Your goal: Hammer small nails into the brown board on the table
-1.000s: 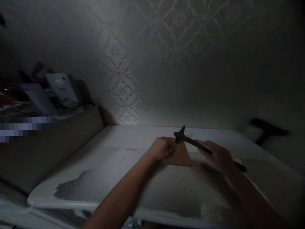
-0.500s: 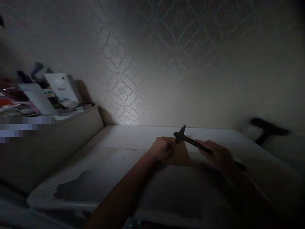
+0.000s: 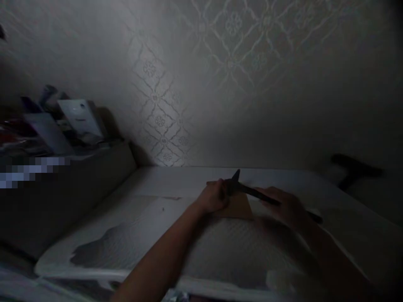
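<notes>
The scene is dim. My left hand (image 3: 214, 196) rests with curled fingers on the near left part of a small brown board (image 3: 238, 206) that lies on a white slab (image 3: 176, 184). What its fingers pinch is hidden. My right hand (image 3: 285, 206) is closed round the handle of a dark hammer (image 3: 252, 192). The hammer's head hangs just above the board, close to my left fingers.
A patterned wall rises behind the slab. At the left stands a low ledge (image 3: 78, 167) with white boxes (image 3: 80, 117) and clutter on it. A dark T-shaped tool (image 3: 354, 174) lies at the far right. A grey torn patch (image 3: 103, 251) marks the slab's near left.
The hammer head has swung down and left, from above the board's far edge to right beside my left fingers. My left hand has stayed in place.
</notes>
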`<action>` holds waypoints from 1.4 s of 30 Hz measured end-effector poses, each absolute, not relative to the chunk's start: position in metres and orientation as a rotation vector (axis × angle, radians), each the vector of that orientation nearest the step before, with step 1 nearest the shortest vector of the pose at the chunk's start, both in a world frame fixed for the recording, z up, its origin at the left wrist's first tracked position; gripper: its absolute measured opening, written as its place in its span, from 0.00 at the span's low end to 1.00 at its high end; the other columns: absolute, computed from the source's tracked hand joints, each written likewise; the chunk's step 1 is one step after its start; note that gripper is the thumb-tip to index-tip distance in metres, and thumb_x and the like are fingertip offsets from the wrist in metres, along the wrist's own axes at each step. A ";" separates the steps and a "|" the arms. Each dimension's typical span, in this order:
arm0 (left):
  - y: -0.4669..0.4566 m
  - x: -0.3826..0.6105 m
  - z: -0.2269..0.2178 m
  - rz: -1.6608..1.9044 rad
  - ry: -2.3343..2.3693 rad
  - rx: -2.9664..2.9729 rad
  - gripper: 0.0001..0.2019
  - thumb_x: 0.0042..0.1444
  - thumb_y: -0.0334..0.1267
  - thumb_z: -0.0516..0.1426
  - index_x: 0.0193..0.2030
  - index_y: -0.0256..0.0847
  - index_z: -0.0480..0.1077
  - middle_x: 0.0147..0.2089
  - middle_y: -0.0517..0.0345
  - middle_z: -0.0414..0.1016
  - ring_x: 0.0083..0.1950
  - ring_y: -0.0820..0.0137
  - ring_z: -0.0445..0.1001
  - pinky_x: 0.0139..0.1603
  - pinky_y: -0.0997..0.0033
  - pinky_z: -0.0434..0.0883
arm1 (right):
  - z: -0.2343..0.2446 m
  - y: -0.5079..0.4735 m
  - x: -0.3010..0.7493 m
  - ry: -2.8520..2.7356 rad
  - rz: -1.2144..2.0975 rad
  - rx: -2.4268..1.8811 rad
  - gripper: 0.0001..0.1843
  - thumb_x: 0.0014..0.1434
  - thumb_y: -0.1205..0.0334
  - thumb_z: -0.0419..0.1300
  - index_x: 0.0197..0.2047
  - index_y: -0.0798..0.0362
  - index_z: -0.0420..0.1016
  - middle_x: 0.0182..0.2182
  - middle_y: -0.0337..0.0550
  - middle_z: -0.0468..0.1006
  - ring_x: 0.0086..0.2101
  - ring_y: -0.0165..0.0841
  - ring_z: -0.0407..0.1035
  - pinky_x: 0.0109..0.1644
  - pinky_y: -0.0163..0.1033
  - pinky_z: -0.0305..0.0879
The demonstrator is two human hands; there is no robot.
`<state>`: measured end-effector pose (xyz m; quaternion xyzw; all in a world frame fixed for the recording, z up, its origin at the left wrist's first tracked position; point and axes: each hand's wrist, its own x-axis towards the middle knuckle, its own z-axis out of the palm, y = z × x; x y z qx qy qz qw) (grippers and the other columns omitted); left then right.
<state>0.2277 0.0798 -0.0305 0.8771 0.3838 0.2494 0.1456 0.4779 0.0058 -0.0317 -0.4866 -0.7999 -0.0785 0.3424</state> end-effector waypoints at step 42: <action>0.078 0.229 -0.027 0.707 1.168 2.491 0.18 0.46 0.36 0.57 0.44 0.40 0.60 0.40 0.52 0.73 0.42 0.65 0.71 0.41 0.69 0.67 | -0.038 0.009 0.475 -2.067 -0.183 -1.269 0.19 0.60 0.62 0.53 0.54 0.47 0.71 0.39 0.43 0.79 0.39 0.36 0.75 0.40 0.38 0.71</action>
